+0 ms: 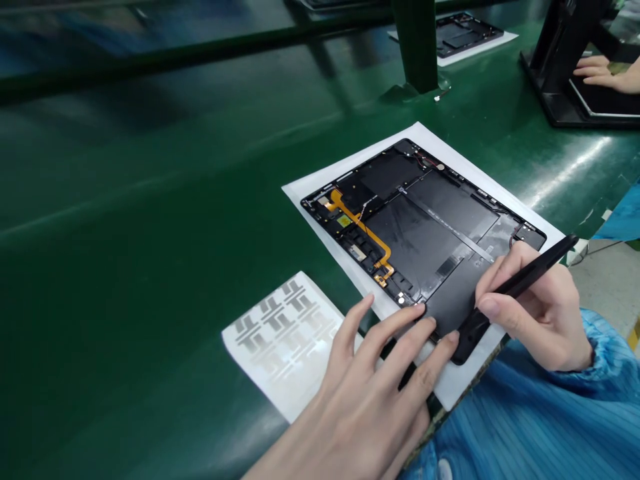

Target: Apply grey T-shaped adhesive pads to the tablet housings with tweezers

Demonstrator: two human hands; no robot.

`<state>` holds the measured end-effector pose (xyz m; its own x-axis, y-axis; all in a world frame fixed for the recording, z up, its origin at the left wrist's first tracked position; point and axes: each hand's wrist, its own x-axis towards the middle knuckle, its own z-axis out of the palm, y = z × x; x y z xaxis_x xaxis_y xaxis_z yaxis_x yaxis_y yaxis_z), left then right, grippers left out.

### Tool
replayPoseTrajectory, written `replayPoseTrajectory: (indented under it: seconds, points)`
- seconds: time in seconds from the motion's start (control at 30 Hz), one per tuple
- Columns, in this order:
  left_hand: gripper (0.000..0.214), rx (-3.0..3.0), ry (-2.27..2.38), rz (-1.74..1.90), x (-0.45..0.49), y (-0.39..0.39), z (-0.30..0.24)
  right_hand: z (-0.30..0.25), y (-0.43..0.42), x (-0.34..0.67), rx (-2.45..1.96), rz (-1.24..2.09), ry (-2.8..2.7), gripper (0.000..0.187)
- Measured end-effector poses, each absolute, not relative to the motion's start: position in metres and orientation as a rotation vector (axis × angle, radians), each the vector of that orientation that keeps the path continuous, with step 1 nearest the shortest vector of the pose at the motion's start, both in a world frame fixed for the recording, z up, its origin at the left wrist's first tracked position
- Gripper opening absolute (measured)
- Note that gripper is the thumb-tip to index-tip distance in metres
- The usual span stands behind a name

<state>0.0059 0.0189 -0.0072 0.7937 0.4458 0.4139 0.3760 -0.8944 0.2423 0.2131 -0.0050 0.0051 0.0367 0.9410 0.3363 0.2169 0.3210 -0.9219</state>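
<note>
An open tablet shell (pixel 415 233) lies inner side up, its black panels and orange ribbon cable (pixel 360 223) exposed; it sits squarely on a white paper sheet (pixel 480 182), which appears to separate it from the green table (pixel 125 267).

The left grip (pixel 365 400) is released, its fingers spread, with the fingertips (pixel 425 320) on the tablet's near edge; this placement appears intended to steady the shell against sliding. The right grip (pixel 535 313) is clenched on a black plastic stick (pixel 525 280), held much like a pen, which suggests controlled work at the tablet's near corner; the stick's lower end lies at that corner, though contact with the shell cannot be confirmed. A blue pleated sleeve (pixel 525 413) enters from the near side of the tablet.

Left of the tablet, a sheet of silver stickers (pixel 280 340) lies just beside the paper, within easy reach of the left grip; beyond the tablet stand a green post (pixel 415 40) and a second tablet shell (pixel 465 33) on its own paper; beyond and to the right, a co-worker's hands (pixel 600 73) rest at a black stand (pixel 555 87), apart from the person's own.
</note>
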Motion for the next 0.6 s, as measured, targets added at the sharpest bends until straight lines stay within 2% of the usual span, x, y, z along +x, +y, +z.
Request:
replayPoseTrajectory:
  seconds: [0.27,0.37,0.53,0.6]
  points:
    - [0.033,2.89,0.614,0.65,0.009,0.038,0.012,-0.002,-0.005,0.212,-1.093,0.759,-1.424,0.017]
    - [0.031,2.713,1.001,0.568,0.005,0.08,0.024,-0.003,-0.005,0.212,-1.097,0.742,-1.415,0.019]
    - [0.06,2.4,1.515,0.502,-0.012,0.161,0.032,0.003,-0.004,0.214,-1.125,0.712,-1.432,0.022]
    - [0.053,2.266,1.551,0.521,-0.019,0.179,0.03,0.005,-0.003,0.214,-1.112,0.724,-1.433,0.023]
